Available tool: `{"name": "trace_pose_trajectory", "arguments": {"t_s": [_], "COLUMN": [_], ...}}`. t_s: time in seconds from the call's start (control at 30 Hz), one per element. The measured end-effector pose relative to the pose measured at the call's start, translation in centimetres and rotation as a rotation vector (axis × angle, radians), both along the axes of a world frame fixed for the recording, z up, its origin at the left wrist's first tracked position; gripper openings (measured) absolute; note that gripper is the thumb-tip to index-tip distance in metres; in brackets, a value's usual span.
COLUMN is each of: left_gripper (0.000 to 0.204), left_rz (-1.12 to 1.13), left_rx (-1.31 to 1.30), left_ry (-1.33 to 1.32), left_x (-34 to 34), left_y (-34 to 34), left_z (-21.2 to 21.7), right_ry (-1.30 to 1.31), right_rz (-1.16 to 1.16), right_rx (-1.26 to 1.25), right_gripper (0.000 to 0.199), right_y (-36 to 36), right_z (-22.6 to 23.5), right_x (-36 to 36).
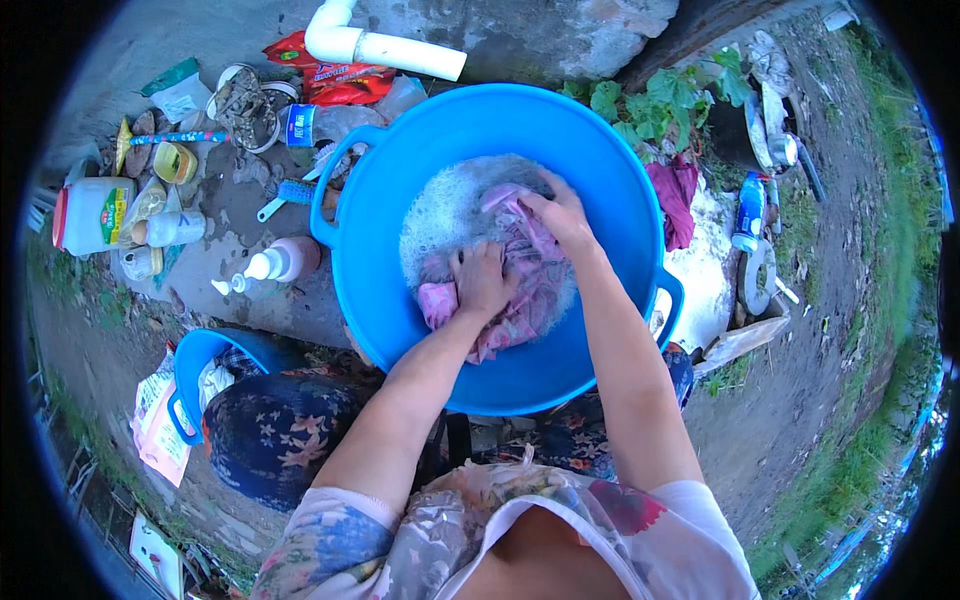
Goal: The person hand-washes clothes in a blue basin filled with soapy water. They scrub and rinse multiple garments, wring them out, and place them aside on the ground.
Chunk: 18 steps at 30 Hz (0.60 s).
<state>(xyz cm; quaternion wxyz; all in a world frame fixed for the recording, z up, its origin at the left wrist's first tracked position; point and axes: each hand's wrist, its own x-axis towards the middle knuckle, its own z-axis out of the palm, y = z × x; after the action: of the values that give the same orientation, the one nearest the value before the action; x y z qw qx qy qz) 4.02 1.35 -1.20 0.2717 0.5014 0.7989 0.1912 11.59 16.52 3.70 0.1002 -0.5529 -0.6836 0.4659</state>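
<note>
While suds foam, both hands (520, 250) knead soft pink cloth (520, 300).

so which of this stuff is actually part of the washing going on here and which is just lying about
In use:
left hand
right hand
pink cloth
blue basin, with soapy water

Lying about:
pump bottle
white jug
small brush
white pipe
smaller blue tub
dark red cloth

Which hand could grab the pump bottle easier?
Probably the left hand. The pump bottle stands outside the blue tub on her left side; the right hand is farther away.
</note>
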Motion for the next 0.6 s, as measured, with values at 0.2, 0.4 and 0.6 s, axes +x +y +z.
{"name": "trace_pose_trajectory", "arguments": {"t_s": [0.2,0.4,0.6], "left_gripper": [0.027,0.035,0.029], "left_rz": [0.544,1.065,0.756], "left_rx": [0.171,0.316,0.163], "left_ry": [-0.823,-1.680,-1.087], "left_x": [-2.1,-2.2,-4.0], "left_y": [0.7,1.0,-2.4], "left_z": [-0.5,3.1,4.2], "right_ry": [0.301,0.396,0.174], "right_rz": [-0.607,-0.419,-0.019], "right_rx": [-0.143,-0.346,0.230], "right_gripper": [0.087,0.070,0.044], "right_y": [-11.7,-14.1,-9.4], "right_z": [2.4,1.8,8.7], "right_x": [5.4,5.1,6.4]}}
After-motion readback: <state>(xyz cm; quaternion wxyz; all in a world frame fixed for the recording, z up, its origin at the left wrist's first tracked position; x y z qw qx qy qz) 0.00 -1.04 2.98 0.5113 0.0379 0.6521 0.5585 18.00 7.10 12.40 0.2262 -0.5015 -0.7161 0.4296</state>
